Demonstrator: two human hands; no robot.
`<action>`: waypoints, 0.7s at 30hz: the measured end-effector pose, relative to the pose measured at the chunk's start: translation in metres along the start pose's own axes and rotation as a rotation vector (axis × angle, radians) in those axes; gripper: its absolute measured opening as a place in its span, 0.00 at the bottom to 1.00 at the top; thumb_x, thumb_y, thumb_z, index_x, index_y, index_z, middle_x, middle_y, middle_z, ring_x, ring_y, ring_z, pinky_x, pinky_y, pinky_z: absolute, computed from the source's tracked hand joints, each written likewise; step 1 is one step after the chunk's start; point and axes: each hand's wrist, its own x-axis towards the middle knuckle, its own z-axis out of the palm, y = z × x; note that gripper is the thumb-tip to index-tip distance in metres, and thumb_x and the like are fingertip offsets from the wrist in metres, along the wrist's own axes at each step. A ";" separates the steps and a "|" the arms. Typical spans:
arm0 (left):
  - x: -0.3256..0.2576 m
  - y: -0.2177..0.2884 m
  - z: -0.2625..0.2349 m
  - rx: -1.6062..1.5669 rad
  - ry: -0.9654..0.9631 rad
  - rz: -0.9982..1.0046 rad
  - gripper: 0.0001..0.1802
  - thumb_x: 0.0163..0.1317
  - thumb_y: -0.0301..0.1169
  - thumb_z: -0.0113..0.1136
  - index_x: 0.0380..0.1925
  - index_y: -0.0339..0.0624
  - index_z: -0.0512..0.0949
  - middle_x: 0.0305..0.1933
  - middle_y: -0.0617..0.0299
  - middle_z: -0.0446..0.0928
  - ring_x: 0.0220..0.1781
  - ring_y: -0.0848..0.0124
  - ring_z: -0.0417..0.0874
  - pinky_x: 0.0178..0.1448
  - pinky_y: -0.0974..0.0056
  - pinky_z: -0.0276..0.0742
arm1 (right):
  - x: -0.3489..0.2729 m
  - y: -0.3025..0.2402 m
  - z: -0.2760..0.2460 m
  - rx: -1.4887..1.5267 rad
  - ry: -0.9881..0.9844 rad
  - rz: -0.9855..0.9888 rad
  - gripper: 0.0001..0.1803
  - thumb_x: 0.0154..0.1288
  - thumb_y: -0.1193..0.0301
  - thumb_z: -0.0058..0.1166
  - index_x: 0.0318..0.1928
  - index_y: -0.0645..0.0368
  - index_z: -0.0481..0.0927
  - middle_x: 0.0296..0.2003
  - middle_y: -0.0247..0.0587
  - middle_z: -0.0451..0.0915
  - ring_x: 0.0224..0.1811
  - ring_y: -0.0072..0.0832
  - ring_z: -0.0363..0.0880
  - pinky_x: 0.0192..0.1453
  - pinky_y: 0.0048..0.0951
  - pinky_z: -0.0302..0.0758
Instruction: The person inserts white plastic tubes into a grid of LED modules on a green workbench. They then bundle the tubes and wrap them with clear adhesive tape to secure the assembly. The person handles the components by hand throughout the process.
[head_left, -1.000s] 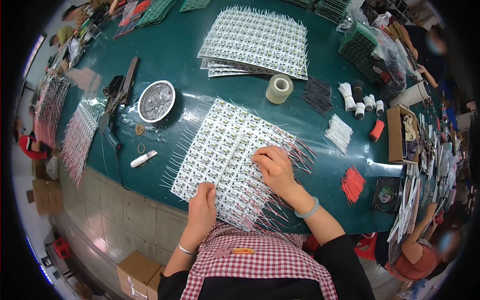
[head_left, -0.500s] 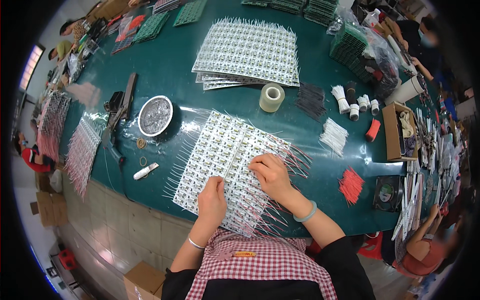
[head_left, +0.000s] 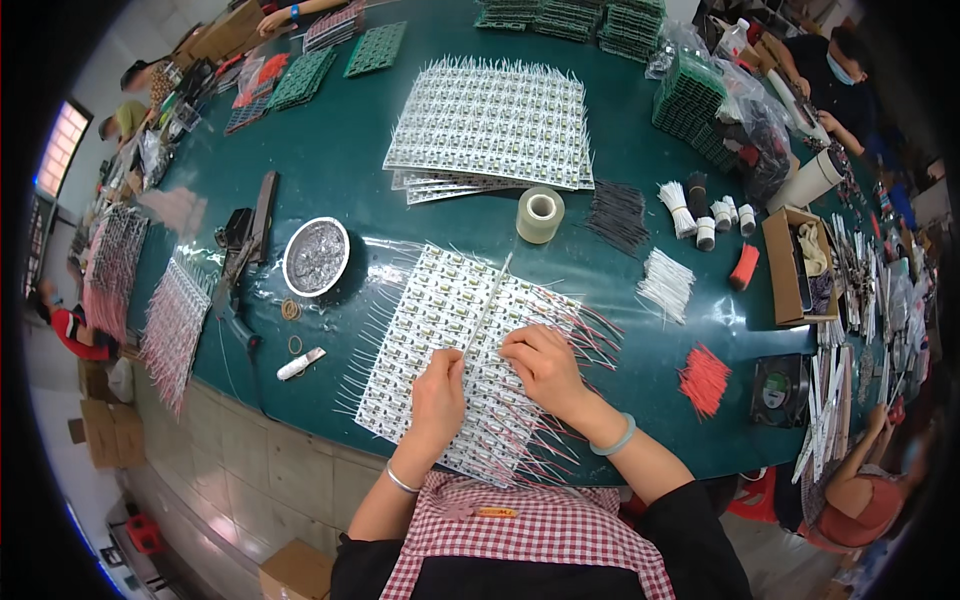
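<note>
By our bench's near edge (head_left: 670, 425) we judge the board (head_left: 430, 310) mid-wiring: left hand (head_left: 437, 395) pinching 1 pale strip (head_left: 489, 303), right hand (head_left: 548, 368) hold unclear, next wanting alignment.

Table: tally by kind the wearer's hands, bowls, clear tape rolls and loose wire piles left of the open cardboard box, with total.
Left hand and right hand: 2
Bowl: 1
Tape roll: 1
Loose wire piles: 3 (black pile, white pile, red pile)
Total: 7

nothing legible, just blurred lettering on the small orange tag (head_left: 497, 513) of the checked apron (head_left: 550, 532)
</note>
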 end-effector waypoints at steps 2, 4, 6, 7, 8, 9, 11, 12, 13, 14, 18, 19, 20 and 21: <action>0.002 -0.001 0.001 0.013 0.019 0.042 0.05 0.67 0.25 0.52 0.40 0.36 0.73 0.29 0.45 0.79 0.31 0.47 0.81 0.32 0.52 0.74 | 0.000 0.000 0.000 0.008 -0.001 0.001 0.08 0.51 0.81 0.59 0.34 0.59 0.81 0.37 0.37 0.79 0.40 0.36 0.77 0.44 0.35 0.71; 0.004 0.001 0.002 0.035 0.015 0.066 0.05 0.66 0.25 0.53 0.40 0.36 0.73 0.29 0.45 0.78 0.30 0.46 0.81 0.33 0.51 0.74 | 0.001 0.000 -0.001 0.014 -0.005 -0.010 0.08 0.51 0.81 0.59 0.35 0.59 0.81 0.37 0.37 0.79 0.40 0.36 0.77 0.44 0.36 0.71; 0.007 0.005 0.000 0.075 -0.014 0.075 0.04 0.66 0.24 0.53 0.39 0.37 0.72 0.29 0.46 0.78 0.30 0.46 0.80 0.33 0.51 0.74 | 0.001 0.000 -0.002 0.013 -0.004 0.000 0.08 0.51 0.81 0.59 0.35 0.59 0.81 0.38 0.37 0.79 0.40 0.36 0.77 0.44 0.36 0.71; 0.008 0.005 0.000 0.097 -0.021 0.102 0.03 0.66 0.25 0.53 0.38 0.37 0.73 0.29 0.46 0.78 0.30 0.46 0.80 0.32 0.52 0.74 | 0.001 0.000 -0.003 0.013 -0.003 0.004 0.08 0.52 0.81 0.59 0.35 0.59 0.81 0.38 0.37 0.79 0.40 0.36 0.77 0.44 0.36 0.71; 0.007 0.003 0.001 0.119 -0.027 0.129 0.03 0.66 0.25 0.54 0.37 0.37 0.73 0.29 0.46 0.78 0.30 0.47 0.80 0.32 0.54 0.74 | 0.000 0.001 -0.003 0.014 -0.002 0.005 0.08 0.52 0.81 0.59 0.35 0.59 0.81 0.38 0.37 0.79 0.40 0.36 0.77 0.44 0.36 0.71; 0.007 0.002 0.001 0.143 -0.032 0.155 0.03 0.66 0.25 0.54 0.37 0.37 0.73 0.29 0.46 0.77 0.30 0.48 0.81 0.32 0.56 0.75 | 0.000 0.002 -0.002 0.017 0.000 0.003 0.08 0.52 0.81 0.59 0.35 0.59 0.81 0.38 0.37 0.79 0.40 0.36 0.77 0.44 0.36 0.71; 0.006 0.001 0.002 0.168 -0.053 0.185 0.03 0.63 0.23 0.54 0.37 0.37 0.73 0.30 0.47 0.77 0.31 0.47 0.80 0.32 0.54 0.75 | -0.001 0.002 -0.003 0.018 -0.009 0.011 0.08 0.52 0.81 0.59 0.35 0.59 0.81 0.38 0.37 0.79 0.41 0.36 0.77 0.45 0.36 0.71; 0.005 0.000 0.001 0.185 -0.058 0.199 0.04 0.62 0.21 0.54 0.37 0.38 0.73 0.31 0.47 0.77 0.32 0.47 0.80 0.32 0.53 0.75 | 0.001 0.002 -0.002 0.020 -0.018 0.015 0.08 0.53 0.81 0.59 0.36 0.59 0.81 0.38 0.37 0.79 0.41 0.37 0.77 0.46 0.36 0.71; 0.005 -0.002 0.001 0.223 -0.082 0.246 0.05 0.60 0.21 0.53 0.37 0.39 0.71 0.32 0.47 0.76 0.30 0.47 0.79 0.31 0.52 0.75 | 0.001 0.001 -0.002 0.023 -0.027 0.018 0.08 0.53 0.80 0.59 0.36 0.59 0.81 0.39 0.38 0.79 0.42 0.37 0.77 0.46 0.36 0.72; 0.003 -0.005 0.003 0.261 -0.106 0.292 0.06 0.59 0.21 0.52 0.37 0.39 0.70 0.33 0.48 0.74 0.29 0.48 0.79 0.31 0.52 0.75 | 0.000 0.000 -0.005 0.026 -0.052 0.041 0.08 0.54 0.80 0.59 0.36 0.59 0.81 0.39 0.38 0.79 0.42 0.37 0.77 0.47 0.36 0.72; 0.003 -0.010 0.006 0.342 -0.157 0.314 0.11 0.53 0.19 0.51 0.38 0.39 0.68 0.33 0.49 0.72 0.27 0.49 0.79 0.29 0.51 0.76 | 0.007 -0.001 -0.014 0.106 -0.171 0.077 0.09 0.55 0.81 0.58 0.38 0.60 0.81 0.40 0.41 0.78 0.45 0.40 0.77 0.50 0.36 0.74; 0.002 -0.010 0.006 0.319 -0.151 0.315 0.11 0.53 0.20 0.51 0.38 0.39 0.68 0.33 0.49 0.73 0.27 0.49 0.79 0.29 0.51 0.76 | 0.008 -0.001 -0.017 0.130 -0.204 0.089 0.09 0.55 0.81 0.58 0.38 0.61 0.81 0.41 0.41 0.78 0.46 0.41 0.77 0.50 0.36 0.75; 0.001 -0.013 0.004 0.319 -0.148 0.299 0.12 0.54 0.20 0.51 0.40 0.38 0.69 0.34 0.49 0.73 0.28 0.49 0.79 0.30 0.52 0.76 | 0.010 -0.004 -0.017 0.154 -0.214 0.073 0.09 0.55 0.81 0.57 0.39 0.61 0.80 0.41 0.42 0.78 0.46 0.41 0.77 0.50 0.36 0.75; 0.001 -0.014 0.007 0.302 -0.156 0.294 0.12 0.55 0.20 0.52 0.42 0.38 0.70 0.34 0.50 0.73 0.30 0.50 0.79 0.31 0.52 0.75 | 0.008 -0.005 -0.021 0.162 -0.221 0.072 0.10 0.55 0.82 0.56 0.40 0.62 0.80 0.42 0.43 0.78 0.46 0.42 0.77 0.50 0.36 0.75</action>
